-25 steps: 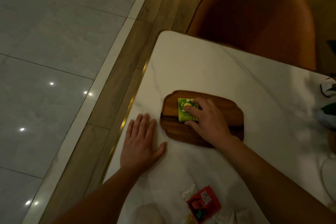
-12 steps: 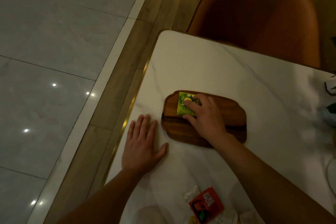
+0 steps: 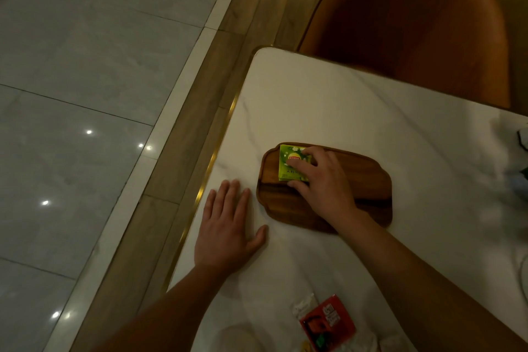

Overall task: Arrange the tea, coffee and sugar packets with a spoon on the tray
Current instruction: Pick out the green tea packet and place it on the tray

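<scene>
Item: wooden tray, dark, scalloped outline, lying flat on the white marble table near its left edge; presumably set there as the collecting surface for the packets. Item: green tea packets, what looks like a small stack, yellow-green with a red logo, lying in the tray's far-left corner, edges roughly square to the rim; the corner position reads as deliberate, leaving the rest of the tray free for coffee, sugar and spoon. Item: right hand, reaching over the tray from the near side, palm down, fingertips pressed on the top of the stack and thumb against its near edge; a light pinching hold, judged to be squaring or seating the packets rather than lifting them. Wrist slightly raised, forearm crossing the tray's near rim. Item: left hand, flat on the table just beside the tray's left end, fingers together and extended, thumb splayed toward the tray, gripping nothing; likely bracing the body, not touching the tray. Item: red packet, on the table at the near edge, well apart from the tray, with white paper sachets beside it; contents unconfirmed, probably coffee and sugar awaiting placement. Spoon: not visible. Item: brown upholstered chair, beyond the table's far edge.
</scene>
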{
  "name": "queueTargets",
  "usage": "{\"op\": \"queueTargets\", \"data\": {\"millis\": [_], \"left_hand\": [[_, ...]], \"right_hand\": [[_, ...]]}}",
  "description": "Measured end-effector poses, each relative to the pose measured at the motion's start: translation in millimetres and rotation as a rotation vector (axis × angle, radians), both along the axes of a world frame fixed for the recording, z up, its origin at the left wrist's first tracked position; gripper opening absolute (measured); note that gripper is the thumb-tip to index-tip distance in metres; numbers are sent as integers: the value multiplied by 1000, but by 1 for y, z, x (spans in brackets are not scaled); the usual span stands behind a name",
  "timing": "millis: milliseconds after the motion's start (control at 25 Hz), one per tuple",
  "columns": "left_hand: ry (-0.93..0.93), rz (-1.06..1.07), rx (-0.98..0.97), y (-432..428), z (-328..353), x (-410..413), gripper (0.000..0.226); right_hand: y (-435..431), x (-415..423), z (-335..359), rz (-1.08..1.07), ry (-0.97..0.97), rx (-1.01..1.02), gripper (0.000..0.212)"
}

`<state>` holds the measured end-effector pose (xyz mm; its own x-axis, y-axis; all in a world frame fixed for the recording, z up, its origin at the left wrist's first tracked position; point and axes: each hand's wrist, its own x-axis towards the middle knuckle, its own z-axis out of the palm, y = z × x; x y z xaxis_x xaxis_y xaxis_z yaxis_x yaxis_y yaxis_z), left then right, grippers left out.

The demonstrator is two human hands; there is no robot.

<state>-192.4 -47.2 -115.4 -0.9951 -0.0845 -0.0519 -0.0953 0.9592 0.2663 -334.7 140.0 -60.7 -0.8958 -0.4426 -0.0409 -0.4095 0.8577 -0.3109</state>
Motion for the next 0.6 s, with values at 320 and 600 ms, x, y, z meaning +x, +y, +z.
{"op": "queueTargets", "data": {"millis": [320, 600], "left_hand": [[13, -4, 2, -1, -1, 0, 85], [22, -4, -9, -1, -3, 1, 86]], "right_hand": [[2, -1, 0, -3, -10, -12, 46], [1, -1, -3, -6, 2, -7, 42]]}}
